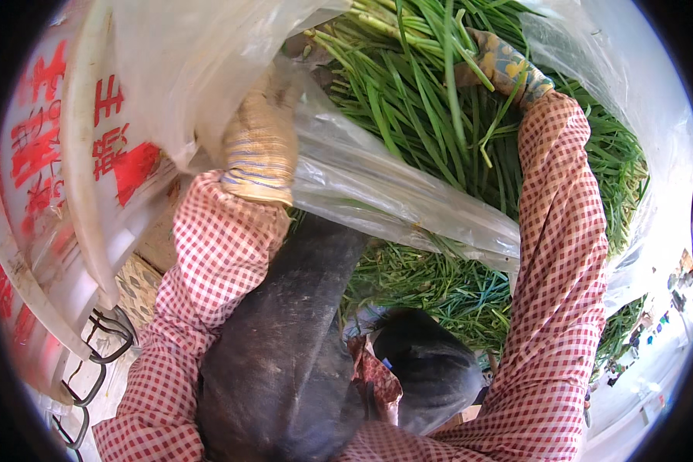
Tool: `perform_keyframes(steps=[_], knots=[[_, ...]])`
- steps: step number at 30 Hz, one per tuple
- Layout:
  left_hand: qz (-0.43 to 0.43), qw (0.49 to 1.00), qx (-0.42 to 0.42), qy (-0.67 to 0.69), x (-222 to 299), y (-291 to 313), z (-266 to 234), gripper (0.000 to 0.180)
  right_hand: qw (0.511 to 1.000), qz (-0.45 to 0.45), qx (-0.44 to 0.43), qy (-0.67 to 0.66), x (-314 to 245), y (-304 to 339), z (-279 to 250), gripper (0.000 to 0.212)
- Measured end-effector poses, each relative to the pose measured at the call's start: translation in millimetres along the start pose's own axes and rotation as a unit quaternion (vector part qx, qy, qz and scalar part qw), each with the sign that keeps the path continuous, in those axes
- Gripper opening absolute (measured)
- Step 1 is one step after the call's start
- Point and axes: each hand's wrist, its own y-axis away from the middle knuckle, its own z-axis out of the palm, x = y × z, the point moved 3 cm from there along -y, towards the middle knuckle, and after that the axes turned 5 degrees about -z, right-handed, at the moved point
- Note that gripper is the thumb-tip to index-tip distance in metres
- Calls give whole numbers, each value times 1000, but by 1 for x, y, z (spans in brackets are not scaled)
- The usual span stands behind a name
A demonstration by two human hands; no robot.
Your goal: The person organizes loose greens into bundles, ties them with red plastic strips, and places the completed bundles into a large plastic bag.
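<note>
A large heap of chives (431, 115), long flat green leaves with paler stems, lies in a clear plastic sheet or bag (408, 185). At the heap's upper right, my right hand (504, 65), in a patterned glove, is closed around some of the stalks; its fingertips are partly buried in the leaves. My left hand (260, 142) wears a yellowish glove with a striped cuff. It is raised against the plastic at the left of the heap, and its fingers are blurred and covered by the film, so their grip is hidden.
White plastic containers (85, 154) with red markings stand at the left, above dark metal hooks or handles (112, 335). Loose green leaves (431, 289) cover the ground below the plastic. My dark-covered knees (285, 331) are close beneath my arms. Small scraps (662, 316) litter the right side.
</note>
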Motion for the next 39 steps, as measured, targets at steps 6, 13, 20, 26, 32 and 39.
perform_keyframes(steps=[6,13,20,26,32,39], knots=[[134,856,-42,-497,-31,-50,-4,53,983,-8,48,174,-53,20,36,58],[211,495,-129,-833,-33,-128,-36,55,906,78,-40,413,-112,48,74,87],[275,412,-160,-854,-19,-124,-39,77,903,-110,42,413,-186,78,8,72],[269,634,-125,-714,-5,-79,-29,73,860,-174,89,471,-176,22,98,89],[259,649,-133,-703,2,-27,30,77,889,-155,172,395,-144,33,111,117],[341,760,-182,-522,-10,-25,51,43,948,-125,202,213,-142,45,57,87]])
